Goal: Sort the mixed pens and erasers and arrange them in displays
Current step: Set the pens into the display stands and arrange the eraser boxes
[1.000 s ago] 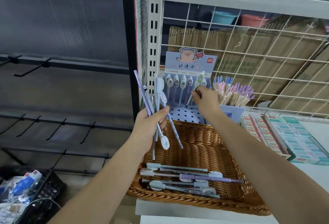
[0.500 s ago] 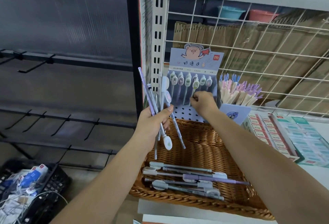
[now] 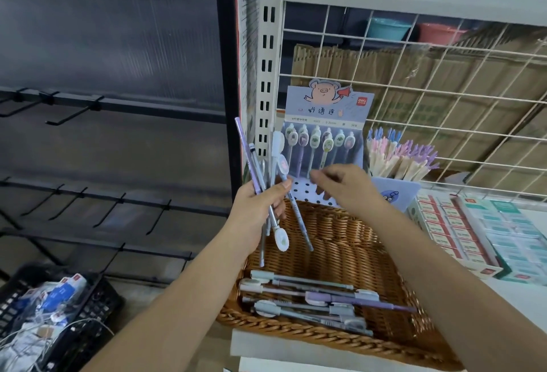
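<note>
A white wire grid (image 3: 444,90) stands behind the basket (image 3: 340,223) and goes up high above it. The basket is brown and woven, and it sits on a white shelf (image 3: 521,297). Far to the left of the basket, down low, is a black crate (image 3: 100,303) with small packs in it (they are too blurry to tell what they are). Just to the right of the basket lie flat boxes (image 3: 461,232) of erasers in neat rows. The red ones are nearer the basket and the green ones are past them. Right behind the basket is a blue card stand (image 3: 325,111) with a pig on top. A row of pens with oval tops stands upright in it. Behind the basket's back right corner is a blue cup (image 3: 393,191) full of pink and purple pens.

The left hand (image 3: 257,209) is over the basket's back left corner. Its fingers and thumb are curled around a bunch (image 3: 257,164) of pens. They fan out, some ends up and some ends down over the basket. The right hand (image 3: 346,185) is over the basket's back edge, in front of the stand. Its fingers are loosely bent and point left, and nothing shows in them. Loose pens (image 3: 310,297) lie flat in the front of the basket, side by side.
</note>
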